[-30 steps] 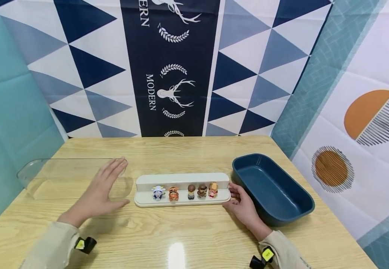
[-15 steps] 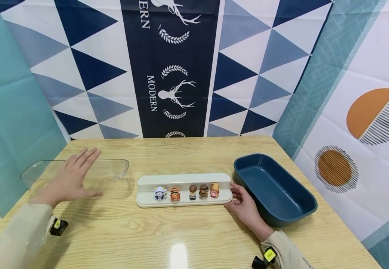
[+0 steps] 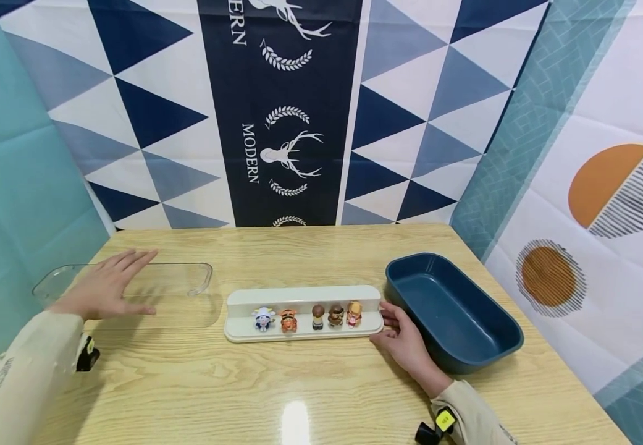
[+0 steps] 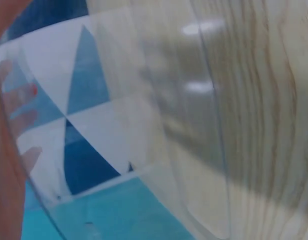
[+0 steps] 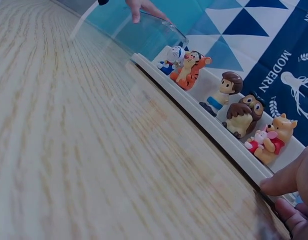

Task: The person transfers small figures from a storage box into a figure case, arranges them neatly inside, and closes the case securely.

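A long white display base (image 3: 304, 297) lies mid-table with a row of small figurines on it. These include an orange tiger (image 5: 191, 70), a brown-haired boy (image 5: 224, 92), a brown owl (image 5: 243, 115) and a yellow bear (image 5: 273, 142) with a pink piglet. My right hand (image 3: 408, 346) grips the base's right end, its fingertips at the edge. To the left stands a long clear plastic cover (image 3: 179, 279). Over that cover my left hand (image 3: 101, 290) is spread, fingers reaching past its top edge and thumb on the near side; in the left wrist view, fingers (image 4: 21, 95) show through the plastic.
A deep dark blue bin (image 3: 449, 309) stands on the right, close beside my right hand and the base. The wooden table (image 3: 232, 389) ends at a patterned cloth backdrop (image 3: 288, 111), with more cloth at both sides.
My left hand has moved left along the clear cover, from its right end towards its middle. My right hand stays at the base's end, and the figurines have not moved.
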`<action>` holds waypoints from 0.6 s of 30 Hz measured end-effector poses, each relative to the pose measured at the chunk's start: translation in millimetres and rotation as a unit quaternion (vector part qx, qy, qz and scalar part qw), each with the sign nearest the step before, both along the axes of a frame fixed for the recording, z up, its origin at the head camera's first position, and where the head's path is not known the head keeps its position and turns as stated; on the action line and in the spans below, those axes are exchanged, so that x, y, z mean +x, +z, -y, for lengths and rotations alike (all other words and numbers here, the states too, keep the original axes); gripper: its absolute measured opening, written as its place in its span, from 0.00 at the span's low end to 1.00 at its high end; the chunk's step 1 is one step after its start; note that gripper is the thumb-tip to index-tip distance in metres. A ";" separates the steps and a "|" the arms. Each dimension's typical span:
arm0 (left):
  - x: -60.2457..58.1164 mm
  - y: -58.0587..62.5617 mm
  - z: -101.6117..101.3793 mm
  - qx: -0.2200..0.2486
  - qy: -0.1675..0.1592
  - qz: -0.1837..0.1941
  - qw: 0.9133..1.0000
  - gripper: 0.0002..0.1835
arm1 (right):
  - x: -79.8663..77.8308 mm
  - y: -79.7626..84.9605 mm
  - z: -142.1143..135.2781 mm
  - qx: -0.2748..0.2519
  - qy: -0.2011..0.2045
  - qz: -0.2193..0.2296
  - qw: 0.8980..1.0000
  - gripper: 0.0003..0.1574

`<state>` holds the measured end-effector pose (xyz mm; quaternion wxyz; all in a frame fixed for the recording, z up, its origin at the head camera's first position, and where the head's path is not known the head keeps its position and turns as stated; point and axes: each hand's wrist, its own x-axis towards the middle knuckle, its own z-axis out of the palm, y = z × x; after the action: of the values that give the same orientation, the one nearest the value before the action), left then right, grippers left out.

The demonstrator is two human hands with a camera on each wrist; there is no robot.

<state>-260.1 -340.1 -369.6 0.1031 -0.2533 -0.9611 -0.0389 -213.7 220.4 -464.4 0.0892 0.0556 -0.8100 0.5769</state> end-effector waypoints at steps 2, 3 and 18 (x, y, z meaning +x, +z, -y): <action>-2.1 -3.0 2.5 -0.003 0.004 0.004 1.000 0.59 | 1.1 0.4 0.0 -0.001 0.001 -0.003 1.000 0.43; -3.0 -4.4 3.3 -0.005 0.007 0.005 1.000 0.58 | 1.7 0.7 -0.1 0.000 0.001 -0.005 1.000 0.43; -9.3 -12.2 10.2 0.007 -0.014 -0.025 1.000 0.54 | 0.9 -1.4 -1.4 0.001 0.007 -0.012 1.000 0.43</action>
<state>-269.4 -350.3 -381.8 0.1283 -0.2667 -0.9543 -0.0403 -212.7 221.8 -465.8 0.0944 0.0682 -0.8093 0.5757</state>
